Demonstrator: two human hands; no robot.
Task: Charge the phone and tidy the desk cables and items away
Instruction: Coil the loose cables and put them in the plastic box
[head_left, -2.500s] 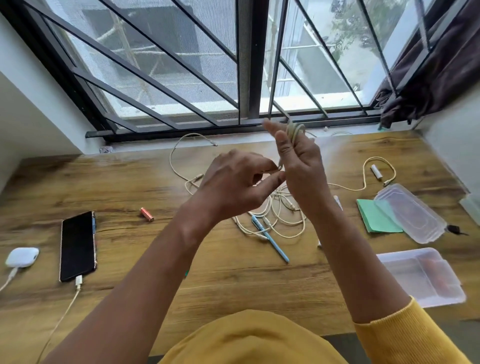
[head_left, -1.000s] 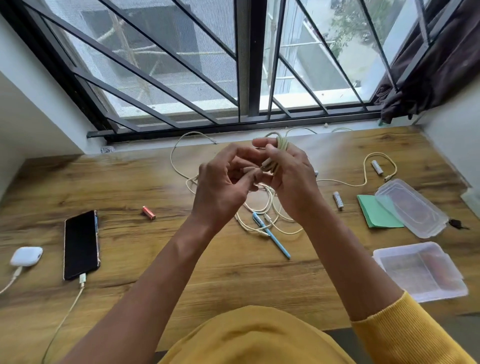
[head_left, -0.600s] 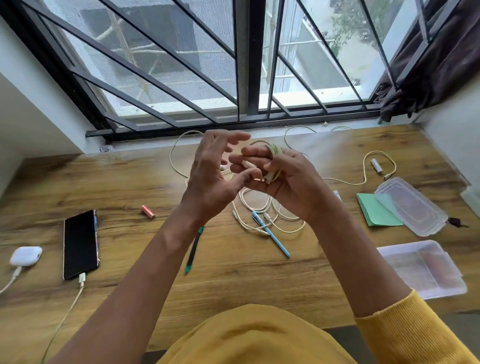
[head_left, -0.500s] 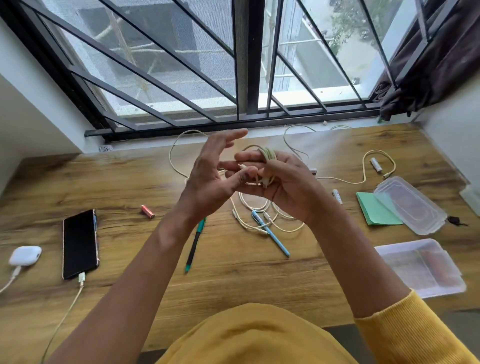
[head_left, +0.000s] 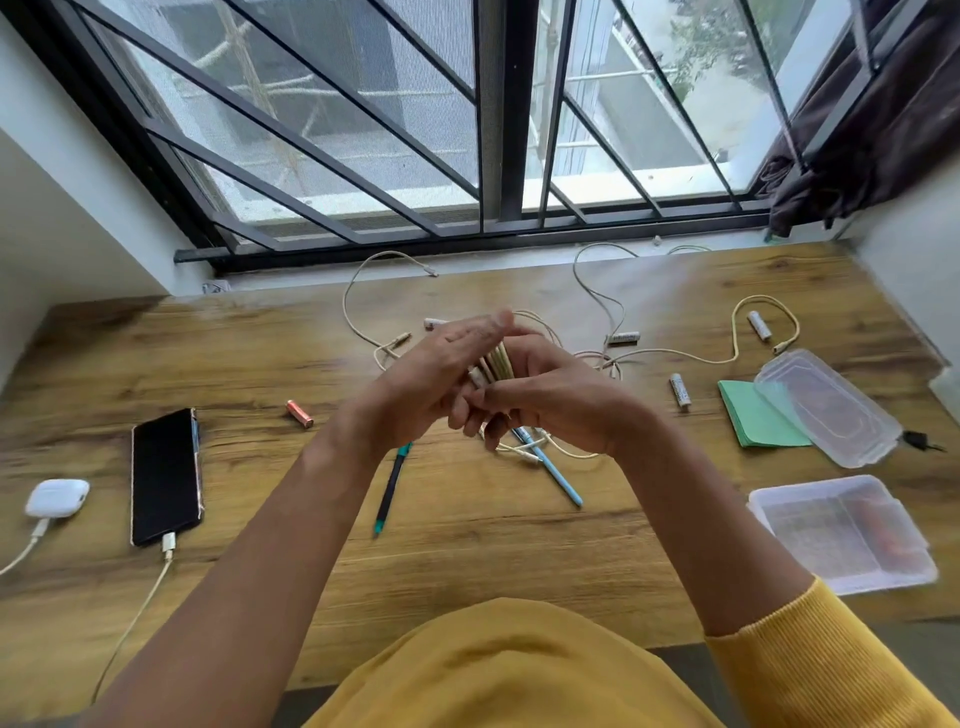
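Both hands are held together above the middle of the wooden desk (head_left: 467, 545), and a coiled cable (head_left: 496, 364) is sandwiched between them. The right hand (head_left: 556, 402) is curled round the coil from the right side, its fingers wrapped under the bundle. The left hand (head_left: 431, 384) is laid flat against the coil's other side, fingers straight and pointing up toward the window; motion blur is seen at the fingertips.

Beneath the hands, a tangle of loose cream cables (head_left: 613, 358) is spread over the desk, reaching toward the window sill. A blue pen (head_left: 558, 475) is seen lying across the near loops, and a dark pen with a teal tip (head_left: 389, 488) lies just left of it. White batteries (head_left: 680, 392) are scattered among the cables.

Over at the left, the phone (head_left: 163, 475) is lying screen-up with a charging cable (head_left: 135, 618) plugged into its near end. A white earbud case (head_left: 57, 498) sits beside it, also wired. A small orange battery (head_left: 300, 414) is seen between phone and hands.

At the right, a clear lid (head_left: 826, 405) is resting partly on a green notepad (head_left: 753, 421), with an open plastic box (head_left: 841, 535) nearer the desk's front edge.
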